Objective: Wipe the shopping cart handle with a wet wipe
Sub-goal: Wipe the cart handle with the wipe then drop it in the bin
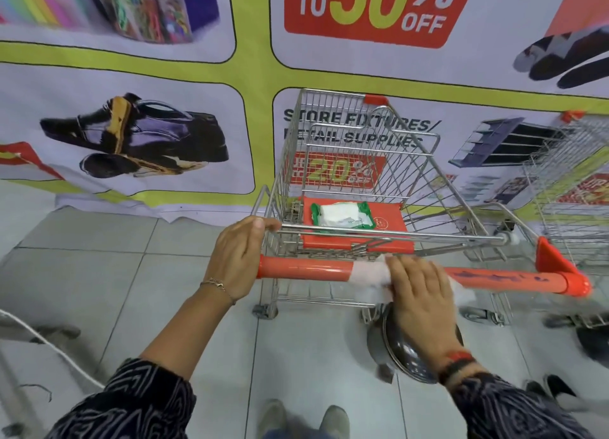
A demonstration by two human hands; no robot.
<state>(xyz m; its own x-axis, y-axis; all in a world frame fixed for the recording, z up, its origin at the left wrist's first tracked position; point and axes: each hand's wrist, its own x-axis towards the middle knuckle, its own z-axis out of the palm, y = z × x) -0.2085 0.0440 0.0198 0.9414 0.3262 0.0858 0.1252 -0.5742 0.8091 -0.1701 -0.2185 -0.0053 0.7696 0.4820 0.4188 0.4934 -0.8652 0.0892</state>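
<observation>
Retail store, shop floor. Evidence: wire shopping cart (362, 188) at centre frame; second cart (573, 181) at right edge; wall banner (257, 60) across upper frame printed "50% OFF", "20% OFF", "STORE FIXTURES/RETAIL SUPPLIES"; pale tiled floor (164, 290) at lower frame.

Pale tiled floor (204, 241), sale banner (138, 76) behind — brightly lit
</observation>
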